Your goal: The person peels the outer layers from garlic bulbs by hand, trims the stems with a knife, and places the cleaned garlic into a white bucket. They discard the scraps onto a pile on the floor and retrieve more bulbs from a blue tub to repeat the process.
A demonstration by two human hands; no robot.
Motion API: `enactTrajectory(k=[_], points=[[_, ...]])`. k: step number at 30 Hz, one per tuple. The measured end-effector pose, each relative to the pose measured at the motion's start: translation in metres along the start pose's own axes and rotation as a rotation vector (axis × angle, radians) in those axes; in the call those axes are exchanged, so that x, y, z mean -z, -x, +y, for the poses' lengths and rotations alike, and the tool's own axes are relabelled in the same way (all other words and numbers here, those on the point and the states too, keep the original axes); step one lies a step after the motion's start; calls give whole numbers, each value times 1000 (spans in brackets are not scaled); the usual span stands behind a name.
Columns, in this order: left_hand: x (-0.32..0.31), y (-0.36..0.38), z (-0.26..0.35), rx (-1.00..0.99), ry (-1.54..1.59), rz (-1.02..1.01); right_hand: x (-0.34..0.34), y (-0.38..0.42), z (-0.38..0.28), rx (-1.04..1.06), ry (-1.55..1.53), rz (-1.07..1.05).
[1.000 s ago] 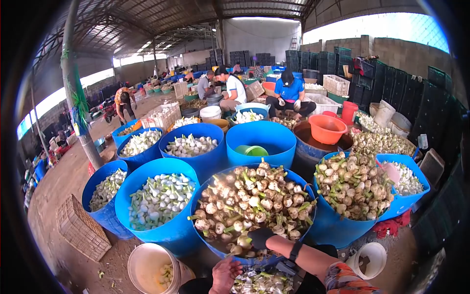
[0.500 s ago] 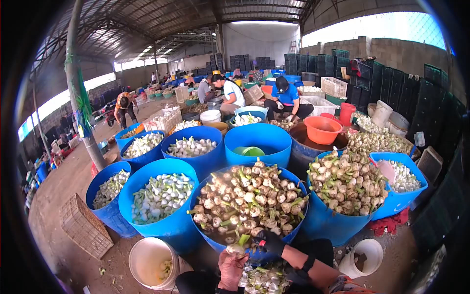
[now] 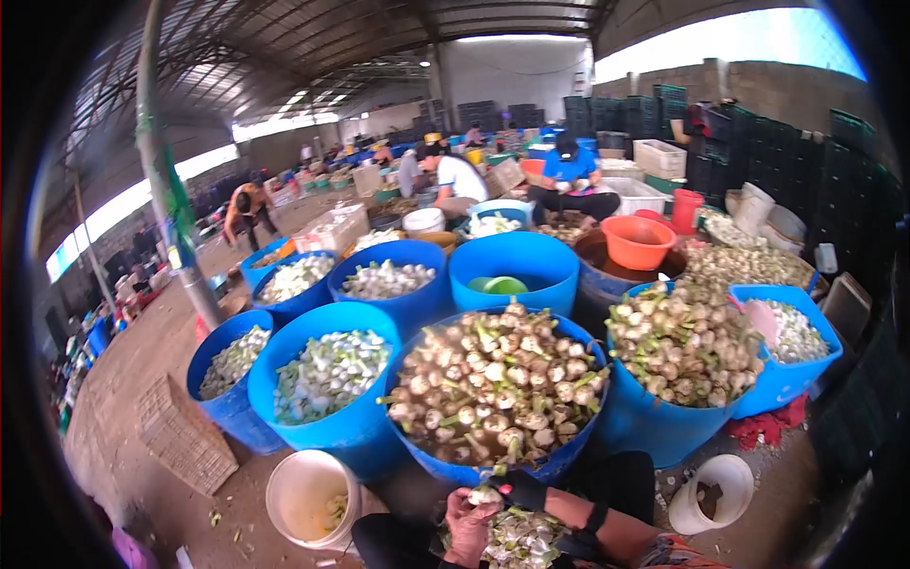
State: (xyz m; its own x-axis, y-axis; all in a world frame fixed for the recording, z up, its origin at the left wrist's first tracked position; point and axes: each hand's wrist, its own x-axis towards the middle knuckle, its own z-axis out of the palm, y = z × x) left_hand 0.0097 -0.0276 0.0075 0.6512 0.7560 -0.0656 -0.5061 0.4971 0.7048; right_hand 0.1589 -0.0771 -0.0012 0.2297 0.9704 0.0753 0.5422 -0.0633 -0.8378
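Note:
My left hand [image 3: 466, 526], bare, is closed around a whitish garlic bulb [image 3: 485, 496] with a short green stalk, low in the middle of the head view. My right hand [image 3: 523, 490], in a dark glove, is closed right beside that bulb. A small red spot shows at its fingers; what they grip is too small to make out. Just beyond both hands stands a blue tub [image 3: 431, 455] heaped with soil-stained bulbs [image 3: 502, 384] in murky water. Below the hands lies a pile of whiter bulbs and peelings [image 3: 521, 539] between my legs.
Blue tubs of pale bulbs [image 3: 332, 375] stand to the left; another tub [image 3: 664, 417] heaped with brownish bulbs is at right. White buckets [image 3: 308, 503] flank me. Further back are an orange basin [image 3: 633, 242], several seated people, stacked dark crates and a leaning pole [image 3: 152, 142].
My view has shifted slightly, so the tubs sit a little further right. Both hands have drawn lower and closer together around the bulb, away from the heaped tub.

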Motion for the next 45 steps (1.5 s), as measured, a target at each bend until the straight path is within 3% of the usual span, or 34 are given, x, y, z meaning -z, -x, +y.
enactTrajectory(k=[3, 4, 7, 9, 10, 12, 14, 16, 17, 18, 20, 21, 23, 24, 25, 26, 27, 28, 30, 32, 34, 35, 36, 38, 40, 43, 45], points=[[7, 3, 1, 46, 76, -44, 2, 2, 13, 150, 38, -85], [10, 2, 1, 79, 39, -34, 9, 7, 2, -223, -122, -148], [16, -1, 9, 122, 44, -17, 7, 20, 7, -245, -211, -177], [27, -3, 14, 368, 148, -113, -1, 28, 16, -10, 171, -69], [32, -4, 11, 367, 146, -105, -1, 31, 17, -9, 165, -75], [40, -5, 2, 564, 249, -156, 3, 36, 18, 20, 329, -68], [23, -1, 9, 561, 225, -120, -11, 33, 46, 114, 187, 9], [13, 3, 10, 566, 15, -74, -9, 39, 25, -89, -470, 59], [3, 5, 5, 511, -166, 16, -28, 33, 55, -144, -681, 157], [2, 6, -1, 441, -179, 60, -26, 38, 43, -125, -730, 228], [-12, 17, -9, 28, -440, 52, -25, 41, 21, -34, -660, 262], [-10, 17, -7, -2, -462, 50, -23, 41, 18, -44, -668, 255], [-9, 19, 3, 95, -434, 40, -22, 45, 14, -52, -653, 211], [-10, 21, 8, 179, -412, 28, -26, 44, 11, -58, -641, 300], [-4, 19, 3, 182, -404, 45, -16, 45, -4, -2, -307, 363], [-11, 22, 14, 222, -362, -12, -25, 38, 18, 91, -339, 430], [-11, 17, 16, 412, -239, 17, -29, 38, 11, 29, -813, 472], [-5, 8, 20, 655, 61, -72, -22, 34, 12, -23, -829, 373], [-5, 7, 16, 622, 223, -120, -13, 42, 4, 56, -708, 382], [4, 6, 10, 552, 105, -160, -12, 45, -13, -80, -1254, 378], [-3, 12, 8, 472, -21, 65, -8, 48, -22, -34, -1031, 410], [-8, 18, 10, 328, -64, 44, -6, 49, -21, -86, -831, 402], [-7, 19, 6, 338, -68, 43, -6, 50, -22, -93, -835, 408], [-3, 20, -5, 16, -408, 74, -7, 50, -28, -61, -651, 357], [-3, 20, -2, 70, -324, 136, -13, 45, -19, -43, -612, 412], [2, 20, 7, 238, -127, 15, -2, 37, -19, -148, 47, 496], [0, 27, 10, 268, 25, -110, -2, 30, 10, -120, 150, 491]])
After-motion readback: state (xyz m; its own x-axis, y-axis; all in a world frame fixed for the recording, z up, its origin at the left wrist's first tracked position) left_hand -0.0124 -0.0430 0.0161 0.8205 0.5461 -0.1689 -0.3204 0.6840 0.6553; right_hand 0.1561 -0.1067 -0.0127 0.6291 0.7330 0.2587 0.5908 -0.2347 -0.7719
